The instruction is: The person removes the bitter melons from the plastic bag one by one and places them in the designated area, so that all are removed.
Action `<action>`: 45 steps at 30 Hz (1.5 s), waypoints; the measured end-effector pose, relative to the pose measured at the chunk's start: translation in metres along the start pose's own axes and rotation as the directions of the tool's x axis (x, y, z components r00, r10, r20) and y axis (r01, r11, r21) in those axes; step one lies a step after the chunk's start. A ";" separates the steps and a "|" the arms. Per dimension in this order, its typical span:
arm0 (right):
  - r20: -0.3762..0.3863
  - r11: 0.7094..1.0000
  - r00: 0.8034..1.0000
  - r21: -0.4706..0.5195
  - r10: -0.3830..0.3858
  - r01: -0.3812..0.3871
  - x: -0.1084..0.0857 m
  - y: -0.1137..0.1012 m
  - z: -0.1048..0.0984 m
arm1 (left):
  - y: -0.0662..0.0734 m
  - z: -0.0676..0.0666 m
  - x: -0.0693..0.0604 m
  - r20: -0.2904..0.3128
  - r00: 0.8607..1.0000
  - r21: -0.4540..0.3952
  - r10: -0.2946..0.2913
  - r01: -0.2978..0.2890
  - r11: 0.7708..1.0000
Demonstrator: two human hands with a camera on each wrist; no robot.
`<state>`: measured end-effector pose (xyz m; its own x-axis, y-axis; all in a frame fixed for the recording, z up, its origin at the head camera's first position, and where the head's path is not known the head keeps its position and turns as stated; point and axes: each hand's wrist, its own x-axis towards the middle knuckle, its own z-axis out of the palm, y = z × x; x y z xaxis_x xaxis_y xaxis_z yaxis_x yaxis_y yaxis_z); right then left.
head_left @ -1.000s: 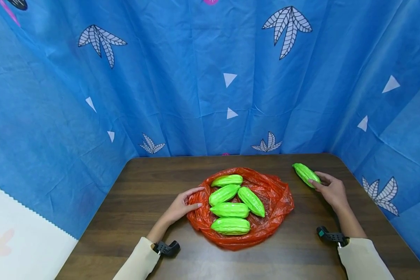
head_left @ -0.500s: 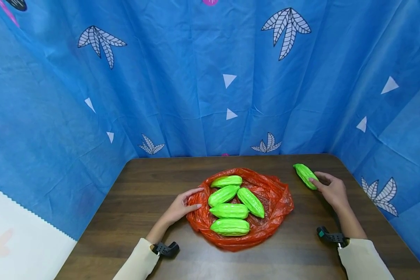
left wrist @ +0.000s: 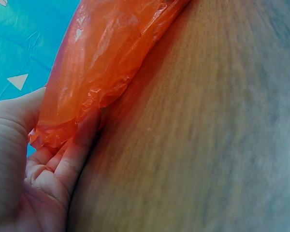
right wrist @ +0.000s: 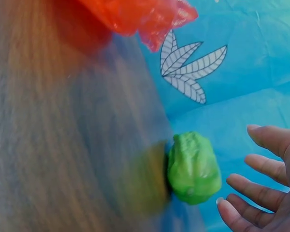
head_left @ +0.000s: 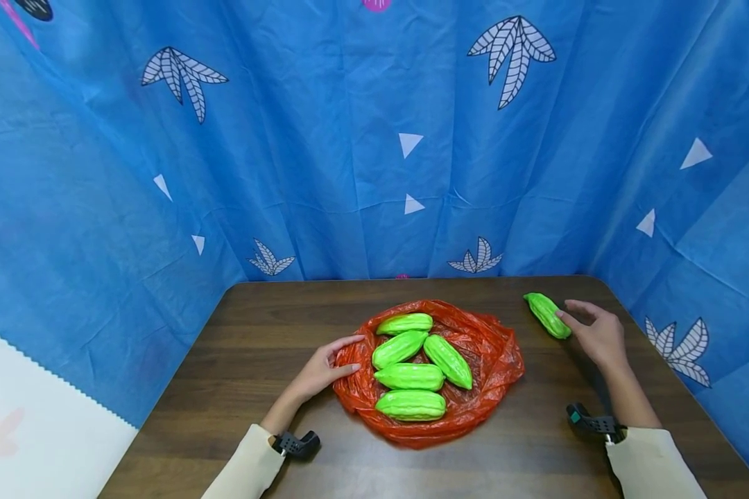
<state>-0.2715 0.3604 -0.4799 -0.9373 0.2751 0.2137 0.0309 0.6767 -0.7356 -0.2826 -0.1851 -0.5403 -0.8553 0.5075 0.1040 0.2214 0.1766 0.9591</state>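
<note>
A red plastic bag lies spread open on the table with several green bitter melons in it. My left hand holds the bag's left edge, thumb on the inner side and fingers behind the film. At the far right of the table lies a single bitter melon outside the bag. Beside that melon is my right hand; in the right wrist view its fingers are spread, with a gap between them and the melon.
The brown wooden table ends at a blue patterned curtain behind and at the sides. A white cloth hangs at the lower left. Bare wood lies between the bag and the lone melon.
My right hand has let go of the lone bitter melon and drawn slightly right, fingers parting. The melon stays on the table. My left hand has kept its place on the bag.
</note>
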 end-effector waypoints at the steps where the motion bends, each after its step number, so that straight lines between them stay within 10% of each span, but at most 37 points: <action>1: 0.004 1.000 1.000 0.008 0.003 -0.003 0.000 -0.002 -0.001 | 0.000 0.000 0.000 0.001 1.000 -0.004 -0.001 0.001 1.000; 17: -0.039 0.984 0.985 0.036 -0.171 0.172 -0.011 -0.047 -0.008 | 0.000 0.001 0.001 -0.008 1.000 0.018 0.021 -0.021 1.000; 45: 0.096 0.940 0.939 0.123 -0.331 0.319 -0.027 -0.086 0.015 | -0.001 0.001 0.000 -0.001 1.000 -0.024 0.021 -0.021 0.999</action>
<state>-0.2540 0.2845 -0.4316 -0.9233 -0.0312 0.3828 -0.3128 0.6393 -0.7024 -0.2820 -0.1844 -0.5415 -0.8510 0.5102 0.1244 0.2279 0.1454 0.9628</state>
